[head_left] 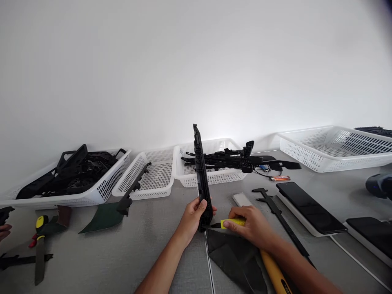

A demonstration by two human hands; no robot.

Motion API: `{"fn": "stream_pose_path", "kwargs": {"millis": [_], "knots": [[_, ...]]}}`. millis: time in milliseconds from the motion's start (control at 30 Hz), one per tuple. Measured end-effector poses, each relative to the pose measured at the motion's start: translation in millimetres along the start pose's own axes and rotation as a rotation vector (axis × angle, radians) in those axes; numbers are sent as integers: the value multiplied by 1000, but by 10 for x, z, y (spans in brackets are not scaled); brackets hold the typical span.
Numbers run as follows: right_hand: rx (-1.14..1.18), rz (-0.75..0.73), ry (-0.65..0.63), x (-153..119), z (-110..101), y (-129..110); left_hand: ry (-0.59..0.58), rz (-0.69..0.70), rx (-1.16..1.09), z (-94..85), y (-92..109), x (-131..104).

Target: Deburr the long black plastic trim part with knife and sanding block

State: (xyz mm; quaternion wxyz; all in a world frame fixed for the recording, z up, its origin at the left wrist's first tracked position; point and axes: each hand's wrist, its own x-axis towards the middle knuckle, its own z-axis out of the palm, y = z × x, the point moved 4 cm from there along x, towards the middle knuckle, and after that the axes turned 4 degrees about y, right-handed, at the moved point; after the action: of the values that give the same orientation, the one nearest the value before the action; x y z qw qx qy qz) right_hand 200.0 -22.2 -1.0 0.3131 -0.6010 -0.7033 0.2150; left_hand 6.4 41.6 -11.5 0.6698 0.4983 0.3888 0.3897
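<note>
Upright over the table, a long black plastic strip point(201, 175) is gripped near its lower end by my left hand point(192, 218), thumb across its front. My right hand point(252, 226) is closed around a yellow-handled knife point(231, 223), its dark narrow tip pointing left at the strip's bottom end. Whether the tip touches the strip I cannot tell. A dark flexible sheet point(234, 255) lies below the knife. Under my right forearm is a thick yellow tool handle point(272, 269), partly covered.
Behind are white baskets: one of black parts point(101, 200), one with a single strip point(143, 195), one with several strips point(186, 181), another at right point(324, 165). Calipers point(277, 212) and a phone point(309, 206) lie right. Another person's hand point(4, 231) shows at left.
</note>
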Motion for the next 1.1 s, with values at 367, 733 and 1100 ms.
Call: {"fn": "stream_pose_path", "kwargs": {"millis": [367,733,1100], "knots": [[-2,7,-14,0,15,-21,2,-4,15,16,49,-28],[-72,34,2,3,-36,31,17,-32,4,-2,23,-11],[-111,55,7,11,-45,52,12,-39,-5,-16,4,0]]}}
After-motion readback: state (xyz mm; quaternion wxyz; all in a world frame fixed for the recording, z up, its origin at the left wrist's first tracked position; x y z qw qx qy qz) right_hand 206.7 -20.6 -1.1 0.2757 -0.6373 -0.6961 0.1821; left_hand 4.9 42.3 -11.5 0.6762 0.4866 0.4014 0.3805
